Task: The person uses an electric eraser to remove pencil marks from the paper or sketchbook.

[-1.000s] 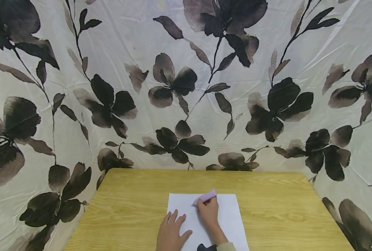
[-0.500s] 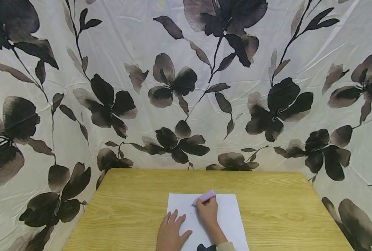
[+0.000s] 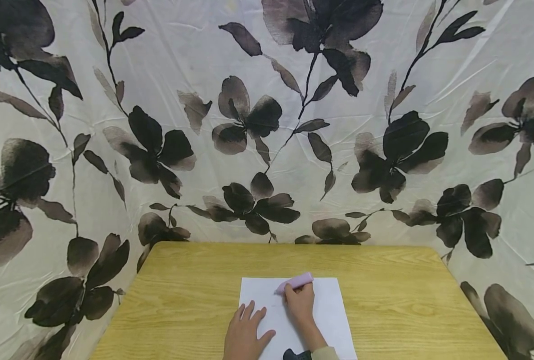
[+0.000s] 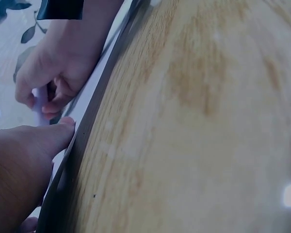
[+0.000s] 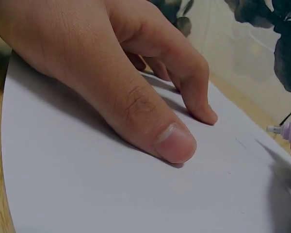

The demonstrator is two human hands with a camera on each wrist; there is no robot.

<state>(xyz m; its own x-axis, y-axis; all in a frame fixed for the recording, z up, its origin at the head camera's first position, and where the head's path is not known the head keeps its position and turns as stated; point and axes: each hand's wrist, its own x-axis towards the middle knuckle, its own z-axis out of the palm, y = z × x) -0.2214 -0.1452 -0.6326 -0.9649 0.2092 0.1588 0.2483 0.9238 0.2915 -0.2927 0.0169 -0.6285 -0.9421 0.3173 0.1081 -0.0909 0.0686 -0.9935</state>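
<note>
A sheet of white paper (image 3: 334, 320) lies on the wooden table. On its left side rests my left hand (image 3: 245, 336), fingers spread and thumb out, pressing lightly; the right wrist view shows its thumb (image 5: 177, 144) and a bent finger on the sheet. My right hand (image 3: 300, 304) pinches a chunky lilac pen-like tool (image 3: 296, 283), tilted with its back end up to the right. In the right wrist view the tool's slim pale tip (image 5: 275, 129) stands just over the paper, its shadow beside it. Faint thin marks (image 5: 240, 142) show on the sheet near the tip.
The yellow wood-grain table (image 3: 397, 300) extends to both sides of the paper. A pale cloth (image 3: 181, 65) with dark flowers hangs behind and around it. A black strap-like piece (image 3: 296, 354) sits at the right wrist, by a beige sleeve (image 3: 324, 353).
The tool in my right hand has shifted slightly to the right, its tip a little higher in the head view. My left hand stays in place on the paper.
</note>
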